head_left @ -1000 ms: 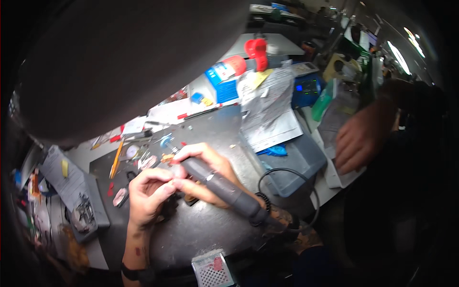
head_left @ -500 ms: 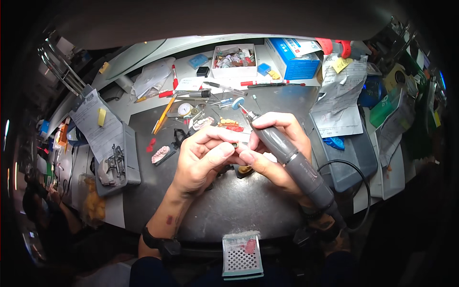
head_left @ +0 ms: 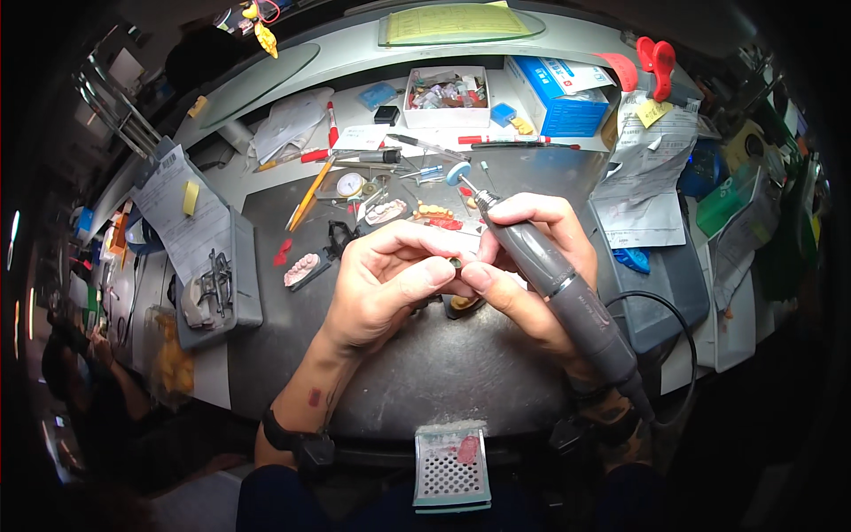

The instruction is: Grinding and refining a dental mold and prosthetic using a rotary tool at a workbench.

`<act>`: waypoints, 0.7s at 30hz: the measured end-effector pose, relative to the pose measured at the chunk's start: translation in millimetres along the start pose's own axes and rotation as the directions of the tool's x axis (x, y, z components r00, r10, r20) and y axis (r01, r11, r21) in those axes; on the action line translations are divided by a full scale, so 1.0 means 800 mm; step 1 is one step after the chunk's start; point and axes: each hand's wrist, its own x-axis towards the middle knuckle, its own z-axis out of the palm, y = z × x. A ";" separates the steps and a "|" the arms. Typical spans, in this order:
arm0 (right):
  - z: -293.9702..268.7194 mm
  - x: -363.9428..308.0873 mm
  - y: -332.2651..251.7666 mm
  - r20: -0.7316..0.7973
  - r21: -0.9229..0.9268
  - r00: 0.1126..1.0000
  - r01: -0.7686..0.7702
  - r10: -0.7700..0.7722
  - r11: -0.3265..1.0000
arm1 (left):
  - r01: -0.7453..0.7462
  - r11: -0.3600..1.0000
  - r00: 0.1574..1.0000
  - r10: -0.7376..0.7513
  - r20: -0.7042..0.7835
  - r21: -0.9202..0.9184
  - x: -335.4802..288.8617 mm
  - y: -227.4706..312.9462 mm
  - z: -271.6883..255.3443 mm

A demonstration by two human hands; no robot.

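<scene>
My right hand point(head_left: 541, 266) is wrapped round a dark grey rotary handpiece point(head_left: 572, 306), which slants up to the left. A light-blue grinding disc point(head_left: 458, 173) sits on its tip, apart from everything in my fingers. The thumb and fingers of my left hand point(head_left: 377, 284) pinch a tiny dark, greenish piece point(head_left: 456, 262), mostly hidden; my right fingertips meet it from the other side. Beyond my hands lie a pink-and-white dental model point(head_left: 386, 211) and a row of yellow teeth on a red base point(head_left: 434, 215). Another pink tooth model point(head_left: 302, 269) rests left of my left hand.
Grey trays point(head_left: 241, 306) with papers flank the dark work mat point(head_left: 292, 372). A cord point(head_left: 678, 319) loops from the handpiece at right. Pens, a round dial gauge point(head_left: 351, 184), a white box of small packets point(head_left: 447, 115) and a blue box point(head_left: 560, 102) stand behind. A perforated catch plate point(head_left: 450, 470) juts out nearest me.
The view has tilted up a little, bringing the upper shelf into sight. Both hands keep their grip; the handpiece and small piece appear slightly farther right.
</scene>
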 end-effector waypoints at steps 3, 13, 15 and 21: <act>-0.003 0.000 0.004 0.016 0.035 0.999 0.029 -0.029 0.999 | -0.014 1.000 1.000 0.014 0.010 -0.014 -0.001 -0.005 -0.005; 0.000 -0.003 0.001 0.010 -0.015 1.000 0.014 -0.014 1.000 | -0.051 0.998 0.998 0.052 -0.023 0.031 -0.003 -0.004 0.001; 0.002 -0.001 0.002 0.017 0.013 1.000 -0.021 0.021 1.000 | -0.034 0.995 0.999 0.037 -0.032 0.099 -0.002 0.001 0.002; 0.003 0.001 0.003 0.019 0.097 0.997 -0.076 0.075 0.992 | -0.117 0.948 0.993 0.111 0.037 0.296 -0.002 0.002 0.000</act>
